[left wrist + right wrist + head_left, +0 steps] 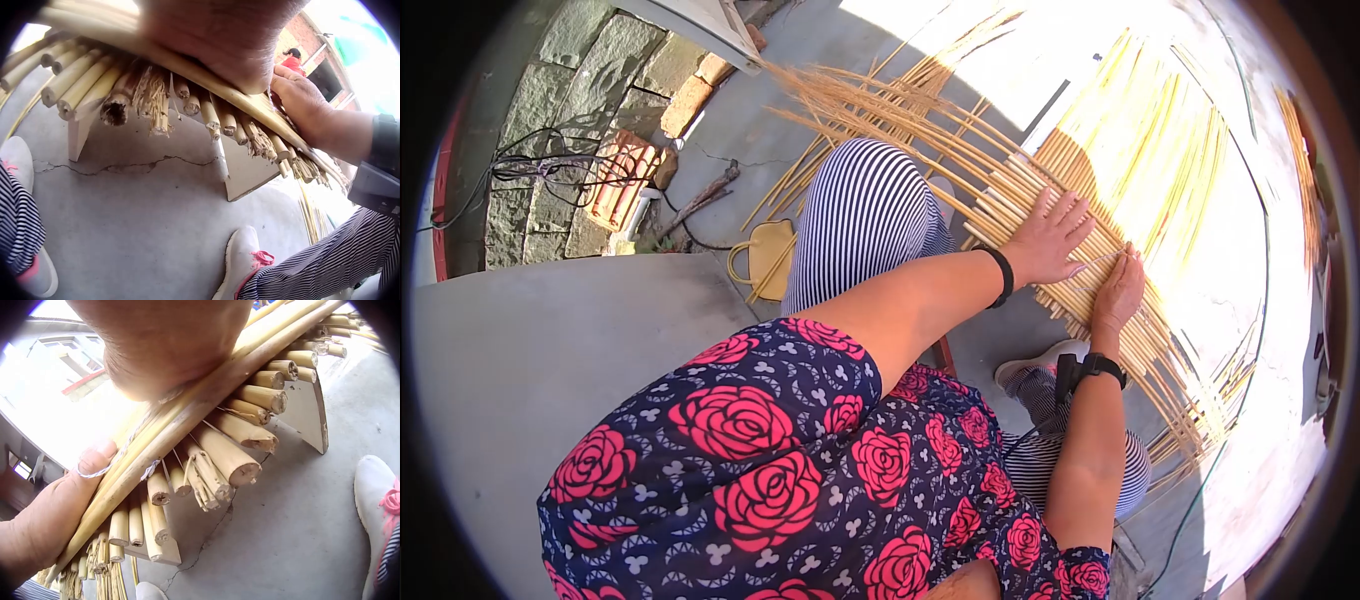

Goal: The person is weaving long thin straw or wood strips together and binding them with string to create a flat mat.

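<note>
A row of pale plant stalks point(1050, 215) is laid side by side like a mat, propped on thin boards. My left hand point(1050, 242) rests on the stalks with its fingers spread, beneath a black wristband. A thin white string point(128, 445) runs from across the left thumb to my right hand point(1121, 290), which pinches it over the stalks. One long stalk point(212, 394) lies crosswise over the cut ends, under both hands. A small string knot point(150, 469) shows by those ends. The right fingertips are hidden in the right wrist view.
Loose stalks with feathery tops point(830, 90) spread at the back. A yellow handled object point(770, 262) lies by the knee. Red bricks point(622, 180) and a tangled black cable point(535, 165) are at the left, near a stone wall point(565, 45). Another person point(292, 61) stands far off.
</note>
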Demonstrator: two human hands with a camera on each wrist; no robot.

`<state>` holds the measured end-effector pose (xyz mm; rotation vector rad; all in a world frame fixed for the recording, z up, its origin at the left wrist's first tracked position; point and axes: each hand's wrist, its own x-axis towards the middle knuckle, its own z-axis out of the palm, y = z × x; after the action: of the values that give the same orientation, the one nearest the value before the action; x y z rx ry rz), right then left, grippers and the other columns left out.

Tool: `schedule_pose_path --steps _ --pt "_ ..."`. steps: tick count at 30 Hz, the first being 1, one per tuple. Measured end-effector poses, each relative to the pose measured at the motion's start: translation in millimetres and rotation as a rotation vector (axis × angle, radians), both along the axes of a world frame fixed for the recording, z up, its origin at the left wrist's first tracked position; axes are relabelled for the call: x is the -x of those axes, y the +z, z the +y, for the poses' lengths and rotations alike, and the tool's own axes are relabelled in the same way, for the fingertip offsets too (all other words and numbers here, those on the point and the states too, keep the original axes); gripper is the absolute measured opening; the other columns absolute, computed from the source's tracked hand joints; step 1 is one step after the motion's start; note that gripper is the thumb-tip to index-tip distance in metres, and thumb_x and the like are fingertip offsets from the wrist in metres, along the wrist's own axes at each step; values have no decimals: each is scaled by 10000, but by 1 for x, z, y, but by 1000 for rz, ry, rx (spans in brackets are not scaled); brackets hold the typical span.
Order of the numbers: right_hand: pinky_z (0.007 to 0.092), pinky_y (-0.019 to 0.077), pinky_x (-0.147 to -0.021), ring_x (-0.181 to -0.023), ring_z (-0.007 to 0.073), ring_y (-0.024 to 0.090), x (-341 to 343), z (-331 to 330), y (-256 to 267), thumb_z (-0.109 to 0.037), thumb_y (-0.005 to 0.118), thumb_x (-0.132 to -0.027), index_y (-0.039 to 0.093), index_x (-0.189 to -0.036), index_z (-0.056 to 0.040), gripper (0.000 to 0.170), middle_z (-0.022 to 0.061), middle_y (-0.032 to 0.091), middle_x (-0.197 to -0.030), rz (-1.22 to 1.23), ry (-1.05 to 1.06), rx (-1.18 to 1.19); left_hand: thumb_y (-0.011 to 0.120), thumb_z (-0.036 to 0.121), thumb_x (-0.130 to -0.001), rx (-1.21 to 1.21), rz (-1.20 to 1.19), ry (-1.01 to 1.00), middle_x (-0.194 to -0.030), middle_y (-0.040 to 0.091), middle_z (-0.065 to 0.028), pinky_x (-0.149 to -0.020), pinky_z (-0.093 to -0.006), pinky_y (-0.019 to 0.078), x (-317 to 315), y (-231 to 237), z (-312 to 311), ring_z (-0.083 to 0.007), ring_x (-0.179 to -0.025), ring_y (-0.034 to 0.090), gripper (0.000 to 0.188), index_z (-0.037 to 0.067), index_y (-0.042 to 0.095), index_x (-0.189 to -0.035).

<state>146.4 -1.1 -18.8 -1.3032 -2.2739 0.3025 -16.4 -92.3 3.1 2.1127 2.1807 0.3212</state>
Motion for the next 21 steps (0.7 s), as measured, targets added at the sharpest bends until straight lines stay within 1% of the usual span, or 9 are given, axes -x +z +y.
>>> schedule_pose_path --steps 4,10,11,14,15,17,18,19,21 --pt "443 393 -987 -1158 357 509 3 -2 0 -181 441 -975 578 -1165 10 302 175 602 -1188 0 -32 9 373 564 -918 36 -24 -9 -1545 153 -161 -1118 -571 16 1 2 1 -337 -1434 77 720 118 261 -1472" --pt "444 389 -995 -1161 360 506 3 -2 3 -193 447 -975 582 -1168 12 312 179 603 -1185 19 -40 26 363 557 -927 12 -44 -21 -1546 147 -164 -1120 -567 6 2 1 1 -340 -1436 62 712 118 249 -1476" --pt "443 389 -997 -1162 361 505 4 -2 1 -194 447 -975 581 -1171 11 314 180 602 -1185 16 -43 9 398 506 -929 35 -84 -24 -1541 158 -168 -1124 -557 22 2 2 2 -345 -1434 72 685 99 272 -1465" --pt "438 384 -1005 -1162 361 504 4 -3 1 -199 446 -975 581 -1182 -1 317 184 604 -1173 23 -45 4 462 389 -911 151 -195 81 -1524 190 -188 -1131 -540 63 1 17 6 -351 -1432 82 618 70 340 -1426" --pt "437 383 -1006 -1162 361 504 4 -3 1 -201 445 -976 584 -1178 -5 315 184 605 -1169 11 -47 2 508 239 -865 -16 -84 164 -1418 396 -204 -1117 -544 120 -3 6 10 -354 -1375 277 447 33 530 -1261" --pt "434 380 -1007 -1159 361 507 3 -1 1 -204 441 -977 588 -1169 -9 310 183 608 -1162 5 -49 -1 506 182 -849 350 -74 40 -1253 544 -175 -1065 -541 236 3 65 7 -330 -1230 454 327 29 609 -1119" --pt "434 379 -1007 -1155 359 509 2 -1 1 -206 438 -978 590 -1164 -11 309 181 609 -1160 12 -47 -1 505 153 -841 532 -64 -21 -1170 618 -161 -1039 -540 294 8 108 2 -318 -1158 543 281 28 648 -1048" --pt "433 379 -1007 -1152 358 512 3 -1 -1 -208 436 -980 591 -1159 -12 308 179 611 -1157 22 -45 1 513 127 -817 560 -54 -64 -933 684 -110 -878 -478 453 10 145 -11 -284 -908 646 215 23 674 -915" --pt "433 384 -1000 -1148 350 517 -2 7 -12 -207 434 -980 593 -1147 -12 302 176 611 -1159 7 -2 -63 506 117 -805 342 -202 -240 -880 668 -126 -752 -408 510 8 191 -33 -296 -848 645 211 27 663 -913"
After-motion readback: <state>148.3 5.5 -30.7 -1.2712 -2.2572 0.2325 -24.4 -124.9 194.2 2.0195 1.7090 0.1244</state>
